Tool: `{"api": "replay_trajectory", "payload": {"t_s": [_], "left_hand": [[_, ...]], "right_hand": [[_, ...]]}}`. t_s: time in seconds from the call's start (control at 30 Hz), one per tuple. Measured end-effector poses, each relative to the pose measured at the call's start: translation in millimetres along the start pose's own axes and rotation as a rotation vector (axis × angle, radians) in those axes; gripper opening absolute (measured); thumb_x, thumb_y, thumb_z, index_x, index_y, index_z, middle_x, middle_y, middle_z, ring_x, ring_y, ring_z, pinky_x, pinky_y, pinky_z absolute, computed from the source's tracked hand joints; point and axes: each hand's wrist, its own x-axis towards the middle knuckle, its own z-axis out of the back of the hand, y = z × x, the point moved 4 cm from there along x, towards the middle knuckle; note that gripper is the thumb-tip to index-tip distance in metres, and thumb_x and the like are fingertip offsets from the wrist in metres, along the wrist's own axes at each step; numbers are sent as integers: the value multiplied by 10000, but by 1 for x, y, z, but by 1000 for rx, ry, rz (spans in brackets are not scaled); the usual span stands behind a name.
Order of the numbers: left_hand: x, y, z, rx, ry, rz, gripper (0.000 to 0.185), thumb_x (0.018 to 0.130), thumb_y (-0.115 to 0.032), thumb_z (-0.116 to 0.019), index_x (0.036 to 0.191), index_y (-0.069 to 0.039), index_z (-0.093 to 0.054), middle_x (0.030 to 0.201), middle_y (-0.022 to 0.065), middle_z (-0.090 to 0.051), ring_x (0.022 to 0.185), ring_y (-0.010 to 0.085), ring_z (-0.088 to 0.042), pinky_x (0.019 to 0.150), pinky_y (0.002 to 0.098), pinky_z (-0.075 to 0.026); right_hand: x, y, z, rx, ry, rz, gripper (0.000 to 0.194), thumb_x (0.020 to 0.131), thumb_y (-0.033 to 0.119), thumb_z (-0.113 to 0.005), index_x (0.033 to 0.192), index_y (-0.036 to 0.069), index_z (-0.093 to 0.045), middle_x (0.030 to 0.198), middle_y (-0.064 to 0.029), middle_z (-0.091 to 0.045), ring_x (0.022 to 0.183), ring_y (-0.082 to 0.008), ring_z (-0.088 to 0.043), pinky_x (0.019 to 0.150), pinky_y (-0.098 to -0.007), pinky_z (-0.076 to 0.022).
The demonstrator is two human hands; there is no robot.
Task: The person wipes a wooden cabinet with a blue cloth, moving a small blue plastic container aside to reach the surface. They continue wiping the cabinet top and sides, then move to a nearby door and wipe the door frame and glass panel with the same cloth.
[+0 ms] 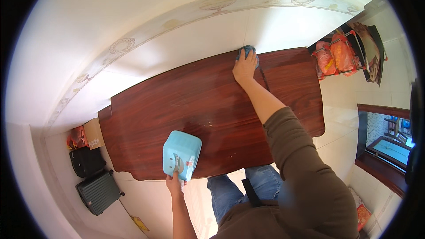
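Note:
My right hand [245,68] presses a crumpled dark blue cloth [247,50] onto the far edge of a reddish-brown wood-grain table [149,116], against the wall. Its fingers are spread over the cloth. My left hand [175,185] grips one end of a light blue plastic box [177,142] with rounded corners and a small red and white sticker. The box is tilted up near the table's front edge; whether it touches the top cannot be told. Small pale specks [209,124] lie on the tabletop, and a dark seam runs across it near my right wrist.
A tiled wall [199,36] borders the table's far side. On the left floor stand a grey ribbed suitcase [99,192], a black bag [87,162] and a cardboard box [93,132]. At the right are a rack with red bags [340,53] and a dark wood-framed opening [383,109].

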Motion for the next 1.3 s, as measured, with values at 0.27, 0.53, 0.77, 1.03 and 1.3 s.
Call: {"api": "replay_trajectory", "payload": {"t_s": [0.27,0.53,0.77,1.03,1.3], "left_hand": [[26,-3,19,-70,-24,-18,292,857,-205,-618,1053,8,-572,770,114,-632,482,183,-579,397,307,-460],[49,-19,34,-21,-68,-29,316,851,-219,-635,1058,7,-560,728,113,-616,439,182,-557,367,291,-422],[54,-9,33,-67,2,-22,351,849,-254,-676,1062,4,-569,727,100,-617,457,162,-553,380,284,-423],[61,-13,37,-10,-20,-1,438,858,-350,-705,1024,37,-583,715,96,-619,476,138,-570,380,252,-420],[68,-10,36,7,86,99,537,834,-461,-719,1042,17,-590,689,70,-613,486,127,-565,408,247,-431]], "right_hand": [[-138,173,-47,390,401,933,396,834,151,-572,1227,105,-603,1323,-184,-505,1283,-368,-417,1060,-519,-333],[-25,35,15,109,174,406,390,804,109,-591,1192,77,-612,1358,-181,-483,1250,-365,-448,1047,-468,-371],[4,-70,31,302,195,-92,477,919,179,-572,1379,106,-473,1402,-190,-429,1267,-360,-446,1037,-393,-388],[-170,-80,91,228,87,190,488,909,101,-560,1380,50,-446,1446,-233,-362,1301,-420,-387,1064,-432,-351],[-145,-10,60,48,8,282,496,885,130,-574,1364,65,-462,1436,-217,-390,1322,-435,-345,1084,-557,-232]]}}
